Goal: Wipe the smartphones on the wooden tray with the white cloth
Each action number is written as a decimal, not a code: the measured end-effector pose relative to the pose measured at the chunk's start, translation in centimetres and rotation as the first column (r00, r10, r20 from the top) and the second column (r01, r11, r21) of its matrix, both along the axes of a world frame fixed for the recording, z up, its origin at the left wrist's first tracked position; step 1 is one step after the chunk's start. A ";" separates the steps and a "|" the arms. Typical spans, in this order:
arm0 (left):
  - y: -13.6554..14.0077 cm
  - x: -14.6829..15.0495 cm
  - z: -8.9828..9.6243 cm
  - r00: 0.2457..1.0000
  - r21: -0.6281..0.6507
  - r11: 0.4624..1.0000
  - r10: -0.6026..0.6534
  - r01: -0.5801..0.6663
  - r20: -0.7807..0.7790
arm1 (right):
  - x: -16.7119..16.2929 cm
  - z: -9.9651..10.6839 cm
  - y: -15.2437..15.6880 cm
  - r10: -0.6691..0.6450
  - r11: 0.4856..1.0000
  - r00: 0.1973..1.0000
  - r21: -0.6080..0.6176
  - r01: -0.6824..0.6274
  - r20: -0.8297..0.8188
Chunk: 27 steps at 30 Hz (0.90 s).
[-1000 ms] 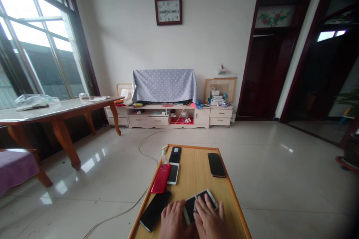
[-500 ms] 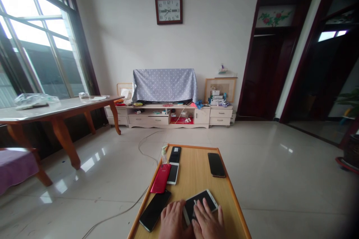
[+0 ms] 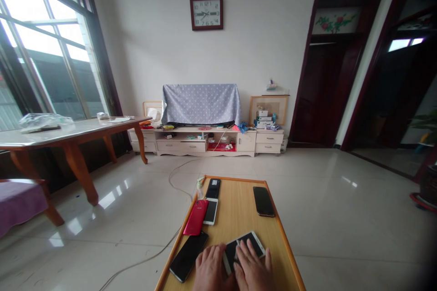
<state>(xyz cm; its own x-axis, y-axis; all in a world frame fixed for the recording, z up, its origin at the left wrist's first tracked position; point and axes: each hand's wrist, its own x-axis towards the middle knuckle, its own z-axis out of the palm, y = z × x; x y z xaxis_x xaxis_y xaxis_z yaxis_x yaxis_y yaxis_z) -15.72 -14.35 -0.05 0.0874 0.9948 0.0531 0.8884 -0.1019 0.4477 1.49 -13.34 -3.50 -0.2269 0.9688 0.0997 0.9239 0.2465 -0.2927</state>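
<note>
A white smartphone [image 3: 252,238] with a dark screen lies slantwise on the small wooden table [image 3: 235,204]. My left hand [image 3: 210,267] is curled at its left edge, fingers close together, steadying that side. Across the screen rests my right hand [image 3: 253,267], its fingers stretched out and spread a little, covering the phone's lower part. A small pale patch shows by the right fingertips; whether it is a reflection or a thin item I cannot tell. Left of my left hand lies a black smartphone [image 3: 189,256].
Along the table's left side are a red phone [image 3: 195,218], another white phone [image 3: 211,212], a black phone [image 3: 213,188] and a small spray bottle [image 3: 200,188]. A dark phone [image 3: 263,201] lies at the right. A raised rim [image 3: 285,241] edges the table.
My right hand has shifted very slightly on the phone's screen. My left hand and the phones stay where they were.
</note>
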 end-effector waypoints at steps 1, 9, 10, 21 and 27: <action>0.0 0.0 0.1 1.000 -0.007 1.000 0.004 -0.004 -0.002 | 0.0 -0.2 -0.2 0.017 1.000 1.000 -0.003 -0.017 0.000; 0.0 -0.1 0.0 1.000 -0.020 1.000 0.004 -0.004 0.013 | 3.1 0.4 2.9 -0.224 0.971 0.974 0.088 0.221 0.032; 0.0 -0.2 -0.1 1.000 -0.016 1.000 0.006 -0.006 0.014 | 3.0 0.5 3.0 -0.233 0.970 0.972 0.086 0.229 0.036; 0.1 -0.3 -0.6 1.000 0.010 1.000 0.000 -0.001 0.015 | 1.5 0.1 1.0 -0.095 0.995 0.995 0.024 0.095 0.012; 0.3 -0.3 -0.7 0.999 -0.015 1.000 0.002 -0.002 0.034 | 2.0 1.5 2.9 -0.203 0.978 0.979 0.058 0.201 0.028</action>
